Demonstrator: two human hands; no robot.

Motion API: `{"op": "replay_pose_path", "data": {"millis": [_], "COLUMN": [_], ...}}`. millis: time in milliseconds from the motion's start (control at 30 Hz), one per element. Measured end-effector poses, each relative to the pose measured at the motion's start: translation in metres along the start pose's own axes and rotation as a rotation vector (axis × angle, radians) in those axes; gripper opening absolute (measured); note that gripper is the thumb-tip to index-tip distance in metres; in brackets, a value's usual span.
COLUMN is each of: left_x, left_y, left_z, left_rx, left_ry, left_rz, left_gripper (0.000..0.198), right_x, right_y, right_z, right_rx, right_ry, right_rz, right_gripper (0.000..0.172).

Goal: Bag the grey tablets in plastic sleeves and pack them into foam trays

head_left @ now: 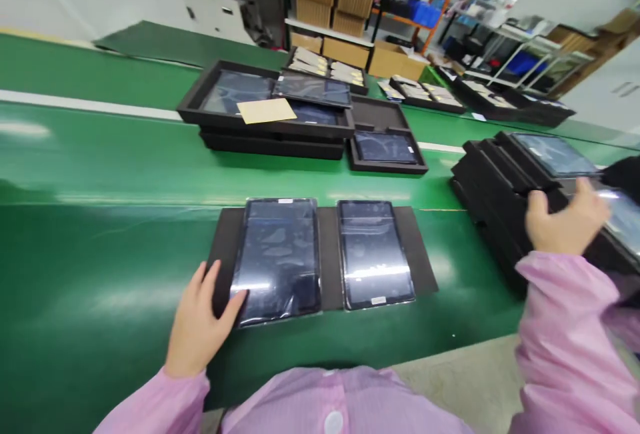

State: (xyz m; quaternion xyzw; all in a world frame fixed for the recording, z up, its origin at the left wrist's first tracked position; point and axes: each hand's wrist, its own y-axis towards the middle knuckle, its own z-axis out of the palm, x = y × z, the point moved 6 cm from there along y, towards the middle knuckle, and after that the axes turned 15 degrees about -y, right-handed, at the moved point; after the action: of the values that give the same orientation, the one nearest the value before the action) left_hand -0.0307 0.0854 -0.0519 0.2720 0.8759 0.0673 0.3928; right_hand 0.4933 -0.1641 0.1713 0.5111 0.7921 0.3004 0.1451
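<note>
Two dark tablet screens in clear film, a left screen (280, 254) and a right screen (373, 251), lie side by side on a flat black sheet (330, 267). My left hand (200, 321) rests at the lower left of the left screen. Its fingers are spread, the thumb at the screen's edge and the others over the sheet. Off to the right, my right hand (567, 221) is over a stack of black trays (495, 194), thumb and fingers apart. Close to it are a far screen (555, 154) and a near screen (623, 217) on top of the stack.
Beyond the sheet, black trays (270, 144) hold more screens, with a yellow card (267, 111) on top. A smaller tray (390, 167) with one screen stands beside them. Trays of pale parts (327, 67) sit farther back on the green table (100, 274).
</note>
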Motion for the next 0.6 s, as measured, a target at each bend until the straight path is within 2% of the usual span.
{"op": "replay_pose_path", "data": {"millis": [67,167,233,300,400,500,600], "left_x": [-0.016,-0.04,-0.044,-0.038,-0.028,-0.023,-0.022], "left_y": [-0.009,-0.022,-0.026,-0.028,-0.029,-0.029,-0.025], "left_z": [0.003,0.011,0.011,0.005,-0.003,-0.007,-0.01], "left_rx": [-0.014,0.064,0.076,0.064,0.112,0.215,0.26], "left_ry": [0.069,0.079,0.075,0.072,0.031,-0.042,-0.087], "left_rz": [0.092,0.229,0.227,0.177,0.111,0.059,-0.003], "left_gripper": [0.063,0.064,0.068,0.07,0.074,0.075,0.069], "right_x": [0.067,0.177,0.24,0.286,0.321,0.325,0.321], "right_y": [-0.026,-0.087,-0.129,-0.161,-0.184,-0.187,-0.188], "right_z": [0.034,0.078,0.096,0.105,0.111,0.111,0.105], "right_rx": [0.112,0.326,0.435,0.512,0.578,0.602,0.618], "right_ry": [0.123,0.305,0.389,0.445,0.486,0.525,0.582], "right_rz": [-0.22,-0.575,-0.744,-0.836,-0.854,-0.804,-0.752], "right_gripper": [0.053,0.029,0.025,0.026,0.025,0.023,0.02]}}
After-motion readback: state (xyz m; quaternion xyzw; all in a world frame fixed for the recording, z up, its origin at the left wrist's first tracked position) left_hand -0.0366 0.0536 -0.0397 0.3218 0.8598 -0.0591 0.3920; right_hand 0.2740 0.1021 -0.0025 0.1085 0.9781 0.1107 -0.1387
